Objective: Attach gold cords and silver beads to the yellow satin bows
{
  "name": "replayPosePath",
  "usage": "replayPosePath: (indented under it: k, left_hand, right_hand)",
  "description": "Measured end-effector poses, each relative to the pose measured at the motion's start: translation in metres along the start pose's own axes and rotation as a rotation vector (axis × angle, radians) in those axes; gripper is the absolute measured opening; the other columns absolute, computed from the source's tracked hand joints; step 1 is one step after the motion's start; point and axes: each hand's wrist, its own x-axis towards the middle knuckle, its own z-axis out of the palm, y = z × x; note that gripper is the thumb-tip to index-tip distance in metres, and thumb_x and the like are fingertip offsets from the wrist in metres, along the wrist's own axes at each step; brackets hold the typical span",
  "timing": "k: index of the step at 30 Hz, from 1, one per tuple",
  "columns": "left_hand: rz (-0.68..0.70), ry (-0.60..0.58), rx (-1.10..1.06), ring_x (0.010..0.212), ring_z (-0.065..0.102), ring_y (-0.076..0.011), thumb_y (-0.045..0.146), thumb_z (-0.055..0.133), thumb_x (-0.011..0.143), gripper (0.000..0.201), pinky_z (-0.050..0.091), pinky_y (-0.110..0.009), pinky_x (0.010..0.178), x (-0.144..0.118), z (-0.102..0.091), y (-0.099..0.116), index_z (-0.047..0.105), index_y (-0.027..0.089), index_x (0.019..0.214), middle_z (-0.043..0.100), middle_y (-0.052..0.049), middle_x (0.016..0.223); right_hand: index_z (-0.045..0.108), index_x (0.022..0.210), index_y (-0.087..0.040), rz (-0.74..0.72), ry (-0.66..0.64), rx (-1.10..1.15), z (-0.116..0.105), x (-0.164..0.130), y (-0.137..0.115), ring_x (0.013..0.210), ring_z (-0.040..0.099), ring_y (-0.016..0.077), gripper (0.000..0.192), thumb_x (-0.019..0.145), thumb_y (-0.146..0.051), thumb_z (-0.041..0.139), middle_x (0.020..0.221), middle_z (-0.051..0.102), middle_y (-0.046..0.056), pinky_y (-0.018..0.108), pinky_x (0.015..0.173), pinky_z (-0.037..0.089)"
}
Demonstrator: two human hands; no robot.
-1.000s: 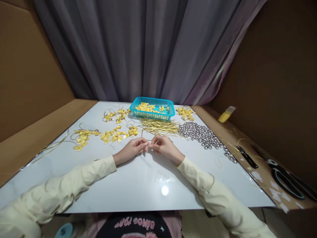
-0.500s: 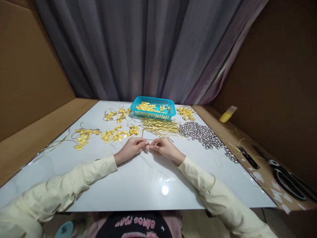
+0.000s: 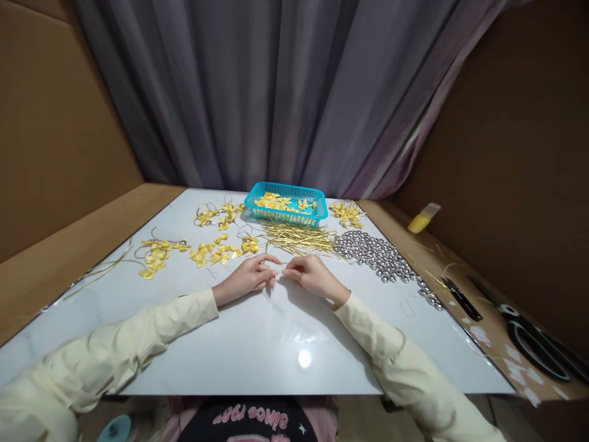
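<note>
Both hands are shown resting near the middle of the counter, fingertips meeting. The left hand and the right hand are each pinched, fingers together, on a thin gold strip held between them just above the white surface. The strip is so fine that only a short length is made out between the fingertips; how it is bent cannot be told.

Beyond the hands, a pile of gold strips is spread in front of a blue basket holding yellow bows. More bows lie scattered to the left, and a bed of silver beads lies to the right. Scissors and a black tool are seen on the brown board at the far right.

Risks, as judged from this arrangement: the strip may be kinked or snapped if it is pulled too hard between two tight pinches, and it may be dropped if either pinch is loosened, since so little of it is gripped. A dropped strip would be hard to find against the glossy surface. The beads lie close to the right forearm and could be scattered by a careless sweep of the sleeve.
</note>
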Motion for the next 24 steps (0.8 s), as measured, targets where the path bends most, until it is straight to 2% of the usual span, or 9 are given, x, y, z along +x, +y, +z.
replayPosePath:
  k: [2, 8, 10, 13, 15, 19, 22, 24]
  left_hand:
    - [-0.016, -0.019, -0.026, 0.036, 0.029, -0.0029, 0.035, 0.058, 0.077, 0.035, 0.017, -0.016, 0.038, 0.001, -0.001, 0.001, 0.047, 0.015, 0.103, 0.059, 0.003, 0.056]
    - [-0.089, -0.11, -0.105, 0.034, 0.027, -0.0006, 0.03, 0.058, 0.079, 0.02, 0.015, -0.018, 0.037, 0.0, -0.003, 0.006, 0.055, 0.01, 0.08, 0.056, 0.001, 0.056]
    - [-0.098, -0.127, -0.142, 0.034, 0.025, 0.0, 0.028, 0.057, 0.08, 0.019, 0.017, -0.018, 0.037, -0.001, -0.004, 0.008, 0.057, 0.009, 0.079, 0.054, 0.002, 0.055]
    - [-0.094, -0.127, -0.197, 0.033, 0.024, 0.0002, 0.025, 0.055, 0.081, 0.017, 0.016, -0.018, 0.037, -0.001, -0.006, 0.01, 0.059, 0.009, 0.084, 0.052, 0.003, 0.055]
    - [-0.092, -0.129, -0.226, 0.033, 0.023, 0.0002, 0.024, 0.055, 0.081, 0.017, 0.014, -0.018, 0.036, -0.001, -0.007, 0.01, 0.059, 0.009, 0.088, 0.05, 0.004, 0.054]
    - [-0.088, -0.144, -0.274, 0.033, 0.022, 0.0, 0.023, 0.056, 0.081, 0.018, 0.009, -0.018, 0.036, 0.0, -0.01, 0.008, 0.059, 0.008, 0.09, 0.045, 0.006, 0.049]
    - [-0.078, -0.156, -0.315, 0.033, 0.019, -0.0005, 0.022, 0.056, 0.08, 0.017, 0.009, -0.017, 0.037, 0.001, -0.012, 0.006, 0.059, 0.009, 0.092, 0.039, 0.008, 0.046]
    - [-0.07, -0.158, -0.344, 0.034, 0.017, -0.0011, 0.019, 0.056, 0.078, 0.016, 0.011, -0.017, 0.037, 0.002, -0.013, 0.005, 0.059, 0.01, 0.092, 0.035, 0.009, 0.045]
  right_hand:
    - [0.062, 0.064, -0.013, -0.04, 0.019, -0.05, -0.004, 0.0, 0.001, 0.046, 0.044, 0.0089, 0.018, 0.079, -0.018, 0.054, 0.046, 0.052, -0.001, 0.02, 0.051, 0.033]
    - [0.06, 0.076, -0.015, -0.16, 0.049, -0.149, -0.008, -0.001, 0.006, 0.068, 0.049, 0.0132, 0.011, 0.078, -0.01, 0.05, 0.076, 0.059, 0.005, 0.023, 0.063, 0.032]
    - [0.059, 0.081, -0.015, -0.167, 0.05, -0.142, -0.007, -0.002, 0.008, 0.07, 0.049, 0.0142, 0.011, 0.079, -0.011, 0.049, 0.08, 0.059, 0.006, 0.025, 0.065, 0.033]
    - [0.057, 0.095, -0.016, -0.169, 0.052, -0.078, -0.008, -0.002, 0.006, 0.081, 0.051, 0.0161, 0.018, 0.081, -0.012, 0.045, 0.096, 0.059, 0.009, 0.027, 0.072, 0.036]
    - [0.051, 0.109, -0.017, -0.158, 0.039, -0.003, -0.009, -0.002, 0.004, 0.082, 0.053, 0.0144, 0.031, 0.082, -0.008, 0.039, 0.109, 0.058, 0.009, 0.027, 0.074, 0.039]
    - [0.038, 0.123, -0.018, -0.092, -0.02, 0.148, -0.009, -0.001, -0.001, 0.067, 0.056, 0.0086, 0.055, 0.072, 0.001, 0.034, 0.119, 0.055, 0.009, 0.021, 0.058, 0.043]
    - [0.041, 0.121, -0.016, -0.036, -0.05, 0.205, -0.004, -0.002, -0.004, 0.062, 0.056, 0.0083, 0.049, 0.074, -0.005, 0.042, 0.115, 0.059, 0.01, 0.018, 0.046, 0.039]
    - [0.045, 0.117, -0.013, -0.011, -0.049, 0.215, 0.0, -0.002, -0.004, 0.056, 0.054, 0.0083, 0.04, 0.077, -0.015, 0.049, 0.099, 0.065, 0.009, 0.018, 0.045, 0.038]
